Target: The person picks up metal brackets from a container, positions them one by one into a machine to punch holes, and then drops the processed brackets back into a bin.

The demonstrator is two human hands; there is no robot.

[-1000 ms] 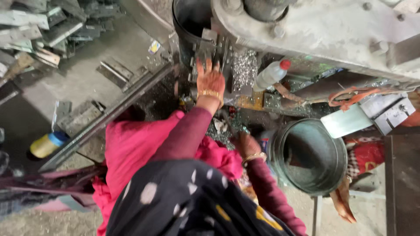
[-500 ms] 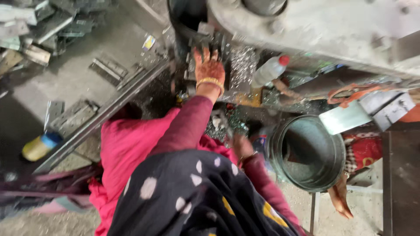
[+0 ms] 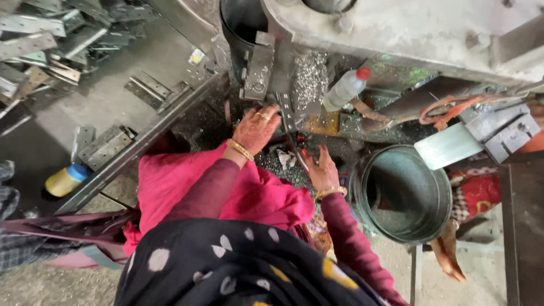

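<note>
My left hand (image 3: 256, 129), with rings and a gold bangle, reaches up to the grey machine (image 3: 396, 28). Its fingertips touch the upper end of a thin metal strip (image 3: 290, 122) below a steel clamp block (image 3: 259, 71); its grip is hidden. My right hand (image 3: 321, 170) is lower and to the right, with thumb and fingers closed around the strip's lower end. Shiny metal shavings (image 3: 309, 79) lie on the machine bed just above both hands. My pink garment (image 3: 187, 181) covers my lap below them.
A clear plastic bottle with a red cap (image 3: 345, 88) lies right of the shavings. A round metal bucket (image 3: 433, 218) stands at the right. Metal brackets (image 3: 51, 34) are piled at the upper left, and a yellow bottle with a blue cap (image 3: 65, 179) lies at the left.
My left hand has drawn back from the clamp block toward my body. My right hand has come up into view at the strip.
</note>
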